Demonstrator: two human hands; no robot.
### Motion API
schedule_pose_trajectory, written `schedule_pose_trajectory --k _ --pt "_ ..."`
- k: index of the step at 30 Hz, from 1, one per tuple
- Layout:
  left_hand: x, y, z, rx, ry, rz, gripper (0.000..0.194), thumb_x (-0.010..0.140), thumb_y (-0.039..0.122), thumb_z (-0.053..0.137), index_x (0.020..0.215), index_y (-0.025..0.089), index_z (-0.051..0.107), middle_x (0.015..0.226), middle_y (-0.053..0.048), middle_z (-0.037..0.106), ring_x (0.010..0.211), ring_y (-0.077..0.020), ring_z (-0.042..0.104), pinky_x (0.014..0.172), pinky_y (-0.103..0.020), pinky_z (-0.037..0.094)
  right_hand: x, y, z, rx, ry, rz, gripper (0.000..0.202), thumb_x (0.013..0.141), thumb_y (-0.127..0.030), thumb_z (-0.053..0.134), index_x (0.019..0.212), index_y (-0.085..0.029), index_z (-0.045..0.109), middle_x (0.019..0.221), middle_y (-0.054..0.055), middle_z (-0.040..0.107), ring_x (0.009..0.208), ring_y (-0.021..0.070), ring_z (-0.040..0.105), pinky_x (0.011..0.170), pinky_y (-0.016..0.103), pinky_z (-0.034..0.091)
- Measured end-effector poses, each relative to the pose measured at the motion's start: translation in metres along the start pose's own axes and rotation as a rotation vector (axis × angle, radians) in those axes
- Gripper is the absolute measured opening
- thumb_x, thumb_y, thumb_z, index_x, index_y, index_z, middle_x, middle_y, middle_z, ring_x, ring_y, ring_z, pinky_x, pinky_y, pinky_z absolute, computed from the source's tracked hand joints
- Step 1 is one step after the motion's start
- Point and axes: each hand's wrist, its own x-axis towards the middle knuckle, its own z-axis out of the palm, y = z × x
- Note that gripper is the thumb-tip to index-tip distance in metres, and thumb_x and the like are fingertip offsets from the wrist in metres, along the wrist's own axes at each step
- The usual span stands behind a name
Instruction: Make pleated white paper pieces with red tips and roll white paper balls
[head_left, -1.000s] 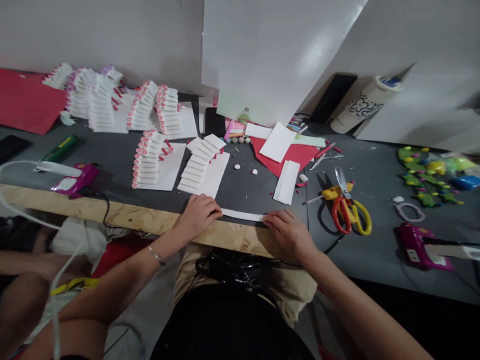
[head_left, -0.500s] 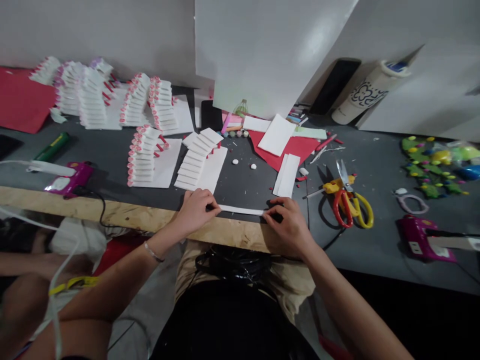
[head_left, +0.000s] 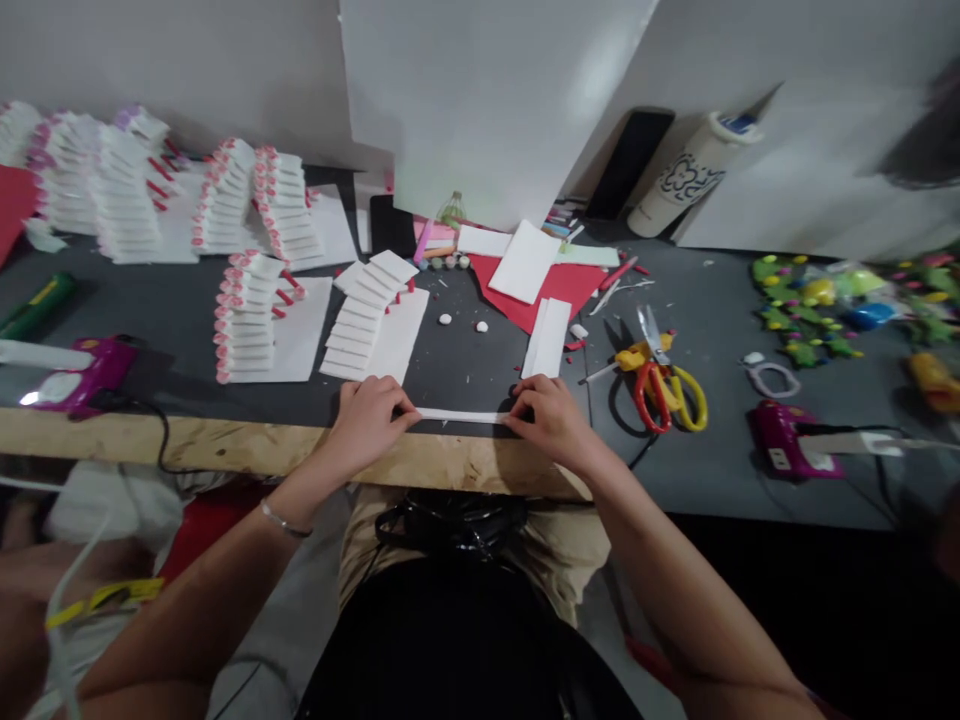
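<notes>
A thin white strip (head_left: pixel 463 415) runs straight between my two hands, low over the front edge of the dark tabletop. My left hand (head_left: pixel 373 412) pinches its left end between thumb and fingers. At the other end, my right hand (head_left: pixel 551 415) pinches the strip the same way. Just beyond my left hand lies a white card (head_left: pixel 406 322) with a stepped row of white pieces (head_left: pixel 352 335) on it. Beyond my right hand are loose white strips (head_left: pixel 548 338). Two small white lumps (head_left: pixel 481 327) rest on the table between them.
Red-handled and yellow-handled scissors (head_left: pixel 660 385) lie right of my right hand. Farther right sits a purple power socket (head_left: pixel 787 440); another purple socket (head_left: pixel 82 375) is at the left. A white bottle (head_left: pixel 686 180) leans at the back. A person's leg shows at lower left.
The camera view has turned to the right, so the table's things appear shifted left. Both hands still pinch the strip at its ends, in nearly the same pose.
</notes>
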Motion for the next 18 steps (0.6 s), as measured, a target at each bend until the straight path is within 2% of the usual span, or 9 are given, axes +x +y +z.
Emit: schedule_pose_trajectory --k 5,10,15,18 --pt "-0.001 -0.005 0.003 0.021 0.036 0.017 0.022 0.091 0.035 0.058 0.078 0.02 0.067 0.088 -0.005 0.067 0.09 -0.0246 0.057 0.083 -0.043 0.033 0.006 -0.004 -0.003 -0.032 -0.042 0.017 0.013 0.077 -0.014 0.075 0.07 -0.019 0.067 0.094 0.007 0.062 0.096 0.0227 0.059 0.088 0.04 0.046" --pt "-0.001 -0.001 0.005 0.018 0.034 -0.011 0.014 0.084 0.028 0.063 0.074 0.02 0.064 0.088 -0.004 0.066 0.089 -0.0239 0.056 0.083 -0.043 0.033 0.004 -0.003 -0.002 0.006 -0.02 0.0 0.014 0.079 -0.015 0.074 0.071 -0.02 0.064 0.092 0.006 0.06 0.094 0.0225 0.057 0.086 0.04 0.045" --pt "-0.005 0.005 0.005 -0.005 0.084 0.021 0.005 0.086 0.022 0.06 0.082 0.021 0.062 0.089 -0.003 0.065 0.089 -0.0217 0.056 0.08 -0.038 0.034 -0.003 -0.005 -0.002 0.028 -0.028 0.013 0.012 0.083 -0.013 0.068 0.09 -0.023 0.064 0.098 0.006 0.062 0.096 0.0237 0.054 0.086 0.04 0.044" --pt "-0.006 0.006 0.007 -0.017 0.044 0.12 0.018 0.089 0.014 0.053 0.095 0.023 0.067 0.095 -0.003 0.065 0.094 -0.0217 0.055 0.081 -0.037 0.034 -0.005 -0.009 -0.002 0.026 -0.029 0.017 0.016 0.084 -0.01 0.064 0.091 -0.024 0.066 0.1 0.006 0.062 0.1 0.0245 0.052 0.088 0.041 0.044"
